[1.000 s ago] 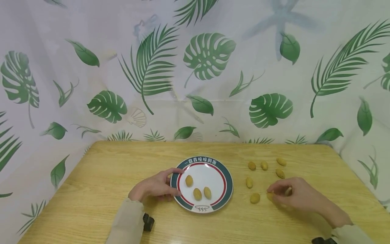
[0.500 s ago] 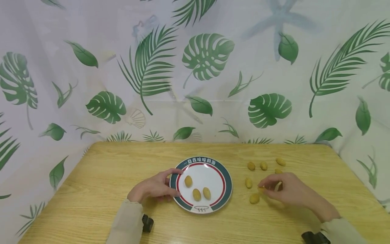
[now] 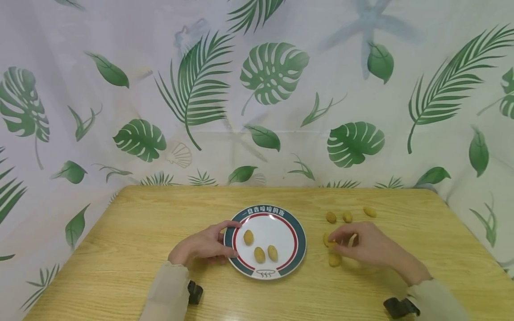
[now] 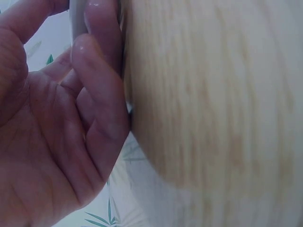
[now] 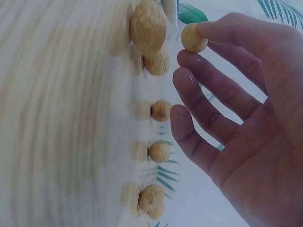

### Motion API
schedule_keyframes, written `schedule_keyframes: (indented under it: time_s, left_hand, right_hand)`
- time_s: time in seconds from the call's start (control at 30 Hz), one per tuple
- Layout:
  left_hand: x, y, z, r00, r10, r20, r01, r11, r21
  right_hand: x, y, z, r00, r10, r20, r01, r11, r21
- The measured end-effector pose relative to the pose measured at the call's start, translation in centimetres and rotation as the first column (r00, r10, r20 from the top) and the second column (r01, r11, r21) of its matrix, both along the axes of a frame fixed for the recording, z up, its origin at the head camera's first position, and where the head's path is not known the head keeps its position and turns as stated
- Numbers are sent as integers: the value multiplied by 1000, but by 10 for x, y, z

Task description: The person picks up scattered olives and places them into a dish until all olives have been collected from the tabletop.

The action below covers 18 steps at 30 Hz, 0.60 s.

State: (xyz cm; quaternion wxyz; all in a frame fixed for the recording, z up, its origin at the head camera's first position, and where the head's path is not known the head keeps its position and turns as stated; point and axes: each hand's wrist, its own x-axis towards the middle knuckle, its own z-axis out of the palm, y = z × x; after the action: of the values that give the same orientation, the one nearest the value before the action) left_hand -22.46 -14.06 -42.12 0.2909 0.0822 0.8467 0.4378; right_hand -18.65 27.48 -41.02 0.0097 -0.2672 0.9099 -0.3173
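Note:
My left hand (image 3: pixel 205 244) grips the left rim of a round white plate (image 3: pixel 299 243) with a dark teal border and red ring. Its thumb and index finger lie on the rim; in the left wrist view other fingers are curled beneath. On the plate lie three small yellow-brown oval fruits (image 3: pixel 259 255). My right hand (image 3: pixel 367 245) pinches another wrinkled oval fruit (image 5: pixel 194 38) between thumb and fingertips, raised off the table. Just beside and below it, two loose fruits (image 3: pixel 334 260) rest on the table, partly hidden by the hand in the head view.
Farther back on the right lie three more oval fruits (image 3: pixel 347 217). Everything stands on a light wooden table (image 3: pixel 132 232). A leaf-printed white cloth (image 3: pixel 297 147) hangs behind the table's far edge.
My right hand has moved left toward the plate, carrying the pinched fruit past the loose ones. My left hand keeps its hold on the plate, which has not moved.

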Motion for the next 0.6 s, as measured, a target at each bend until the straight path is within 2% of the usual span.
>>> schedule_keyframes:
  time_s: [0.5, 0.6]
  left_hand:
    - [0, 0, 0, 1000, -1, -4, 1, 1000, -5]
    - [0, 0, 0, 1000, 4, 0, -4, 1000, -9]
  right_hand:
    - [-6, -23, -1, 999, 31, -19, -31, 999, -22]
    - [-8, -27, -1, 999, 30, 12, -29, 999, -20]
